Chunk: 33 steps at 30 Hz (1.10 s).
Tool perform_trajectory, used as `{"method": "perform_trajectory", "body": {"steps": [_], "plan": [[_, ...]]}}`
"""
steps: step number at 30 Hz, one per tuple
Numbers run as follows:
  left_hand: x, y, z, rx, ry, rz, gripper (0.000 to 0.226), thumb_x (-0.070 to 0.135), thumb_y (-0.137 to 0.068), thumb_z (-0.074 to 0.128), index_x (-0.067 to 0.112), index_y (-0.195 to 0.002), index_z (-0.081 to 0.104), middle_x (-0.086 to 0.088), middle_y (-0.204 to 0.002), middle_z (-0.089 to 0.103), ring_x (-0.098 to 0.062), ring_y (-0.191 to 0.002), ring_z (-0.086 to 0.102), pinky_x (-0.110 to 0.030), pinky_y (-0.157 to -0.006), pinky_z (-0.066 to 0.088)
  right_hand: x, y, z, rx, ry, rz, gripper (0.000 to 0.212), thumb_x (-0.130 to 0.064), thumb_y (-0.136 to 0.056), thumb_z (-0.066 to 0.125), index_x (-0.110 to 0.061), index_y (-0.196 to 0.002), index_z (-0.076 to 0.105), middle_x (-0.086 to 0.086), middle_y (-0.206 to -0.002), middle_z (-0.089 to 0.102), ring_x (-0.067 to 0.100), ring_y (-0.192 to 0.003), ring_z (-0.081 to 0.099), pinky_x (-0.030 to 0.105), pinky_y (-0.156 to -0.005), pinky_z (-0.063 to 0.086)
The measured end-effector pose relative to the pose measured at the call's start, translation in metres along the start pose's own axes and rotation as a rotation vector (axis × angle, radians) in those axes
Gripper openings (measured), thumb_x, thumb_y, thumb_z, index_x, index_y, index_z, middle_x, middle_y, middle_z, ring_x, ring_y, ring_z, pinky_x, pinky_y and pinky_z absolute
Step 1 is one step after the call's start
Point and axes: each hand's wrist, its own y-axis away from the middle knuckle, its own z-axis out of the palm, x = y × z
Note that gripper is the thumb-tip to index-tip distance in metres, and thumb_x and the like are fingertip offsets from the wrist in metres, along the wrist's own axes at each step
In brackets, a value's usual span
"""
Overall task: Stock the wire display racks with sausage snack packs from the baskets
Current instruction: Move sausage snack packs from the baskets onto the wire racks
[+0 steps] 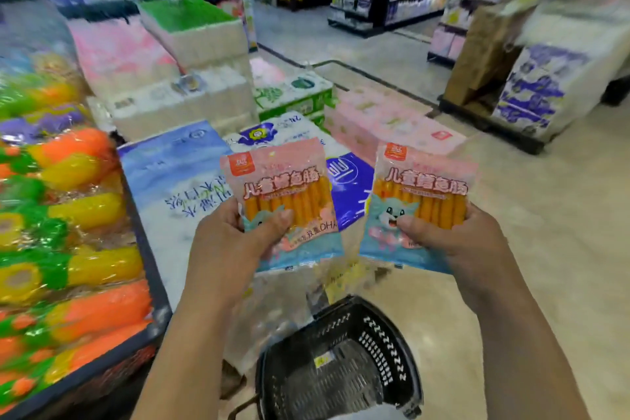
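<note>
Both sausage packs read 儿童鳕鱼肠 in red over a row of orange sticks, with an orange square logo at the top corner. The left pack (286, 194) also shows 双重DHA near its lower edge. Both are held up above the black basket (385, 344) on the floor, side by side and apart. The left hand (235, 242) grips the left pack's lower corner, thumb on its front. The right hand (453, 235) pinches the right pack (422, 194) the same way.
</note>
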Motion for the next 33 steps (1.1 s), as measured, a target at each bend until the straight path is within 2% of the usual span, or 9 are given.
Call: {"method": "perform_trajectory", "body": {"steps": [2,5,8,11,14,16,19,26,33], "plan": [[0.014,0.002,0.003,0.044,0.018,0.035,0.034,0.027,-0.072,0.083,0.022,-0.104,0.075,0.004,-0.093,0.080,-0.019,-0.087,0.077,-0.035,-0.073,0.064,-0.015,-0.010,0.000,-0.051,-0.006,-0.045,0.035,-0.010,-0.070,0.090,-0.015,-0.100,0.073,-0.008,-0.082,0.080,0.008,-0.069,0.075,0.017,-0.057,0.055],[0.033,0.005,0.009,0.118,0.010,0.063,0.037,0.033,-0.068,0.082,0.024,-0.103,0.075,0.005,-0.092,0.080,-0.018,-0.083,0.077,-0.038,-0.070,0.063,-0.035,-0.025,0.000,-0.135,0.011,-0.100,0.047,-0.026,-0.061,0.092,-0.019,-0.104,0.073,-0.008,-0.089,0.080,0.011,-0.078,0.077,0.027,-0.068,0.057],[0.049,0.012,0.014,0.210,0.007,0.078,0.039,0.038,-0.064,0.081,0.026,-0.101,0.074,0.005,-0.090,0.080,-0.013,-0.076,0.075,-0.035,-0.065,0.059,-0.048,-0.037,-0.001,-0.220,0.015,-0.130,0.036,-0.021,-0.068,0.092,-0.023,-0.098,0.073,-0.011,-0.088,0.080,0.010,-0.079,0.077,0.033,-0.075,0.058],[0.057,0.026,0.019,0.297,0.003,0.086,0.038,0.035,-0.067,0.081,0.026,-0.104,0.073,0.005,-0.093,0.080,-0.016,-0.080,0.076,-0.037,-0.070,0.061,-0.052,-0.045,-0.001,-0.315,0.026,-0.151,0.032,-0.019,-0.071,0.092,-0.025,-0.097,0.073,-0.010,-0.089,0.080,0.012,-0.081,0.078,0.037,-0.079,0.060],[0.059,0.044,0.020,0.399,-0.015,0.089,0.029,0.027,-0.076,0.083,0.025,-0.103,0.074,0.004,-0.093,0.080,-0.022,-0.085,0.077,-0.040,-0.072,0.063,-0.052,-0.050,0.002,-0.412,0.034,-0.149,0.033,-0.018,-0.072,0.092,-0.023,-0.098,0.072,-0.011,-0.087,0.080,0.011,-0.080,0.077,0.032,-0.074,0.059],[0.059,0.060,0.019,0.471,-0.031,0.084,0.024,0.022,-0.079,0.083,0.024,-0.102,0.074,0.004,-0.091,0.080,-0.022,-0.084,0.077,-0.034,-0.066,0.063,-0.052,-0.049,0.005,-0.478,0.045,-0.154,0.034,-0.018,-0.073,0.092,-0.022,-0.100,0.073,-0.011,-0.088,0.080,0.012,-0.082,0.077,0.032,-0.074,0.058],[0.060,0.089,0.010,0.580,-0.035,0.077,0.029,0.023,-0.076,0.084,0.022,-0.103,0.075,0.004,-0.091,0.080,-0.018,-0.082,0.077,-0.028,-0.063,0.061,-0.053,-0.040,0.016,-0.587,0.024,-0.158,0.037,-0.014,-0.074,0.091,-0.021,-0.104,0.073,-0.006,-0.093,0.080,0.015,-0.086,0.078,0.038,-0.081,0.060],[0.066,0.172,-0.028,0.764,-0.044,0.106,0.030,0.018,-0.083,0.081,0.022,-0.112,0.073,0.006,-0.097,0.080,-0.013,-0.088,0.077,-0.021,-0.064,0.060,-0.060,0.014,0.058,-0.803,0.030,-0.195,0.042,-0.023,-0.070,0.094,-0.025,-0.106,0.072,-0.010,-0.095,0.080,0.012,-0.088,0.077,0.037,-0.082,0.059],[0.053,0.285,-0.084,0.966,-0.021,0.109,0.020,0.018,-0.081,0.082,0.029,-0.095,0.075,0.004,-0.091,0.080,-0.015,-0.081,0.076,-0.035,-0.071,0.059,-0.068,0.118,0.101,-1.002,0.024,-0.242,0.038,-0.017,-0.072,0.092,-0.022,-0.104,0.073,-0.011,-0.091,0.080,0.007,-0.083,0.077,0.025,-0.073,0.055]]}}
